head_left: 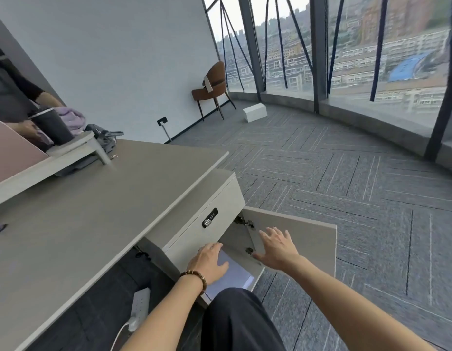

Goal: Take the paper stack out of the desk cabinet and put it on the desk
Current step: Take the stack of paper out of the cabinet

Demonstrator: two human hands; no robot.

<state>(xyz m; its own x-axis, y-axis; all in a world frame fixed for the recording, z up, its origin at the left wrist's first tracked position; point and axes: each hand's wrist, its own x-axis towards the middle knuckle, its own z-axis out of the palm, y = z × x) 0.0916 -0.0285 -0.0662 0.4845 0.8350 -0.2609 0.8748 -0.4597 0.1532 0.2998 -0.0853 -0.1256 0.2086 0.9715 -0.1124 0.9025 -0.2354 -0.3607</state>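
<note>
Open desk cabinet (pixel 293 239), paper stack (pixel 232 274) under flat left hand (pixel 209 262), right hand (pixel 278 247) spread beside

The white paper stack (pixel 232 273) lies inside the open beige under-table cabinet (pixel 207 224), the hinged cabinet door (pixel 308 239) swung out to its right, below the grey table (pixel 93 211).

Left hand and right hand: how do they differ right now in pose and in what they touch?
The left hand lies on the paper stack inside the open desk cabinet, fingers curled over it; the right hand is spread open with nothing in it. The left hand reaches into the opening; the right hand is in front of the open cabinet door, and contact is unclear. The left wrist wears a bead bracelet; the right is bare. Both forearms are bare.
</note>
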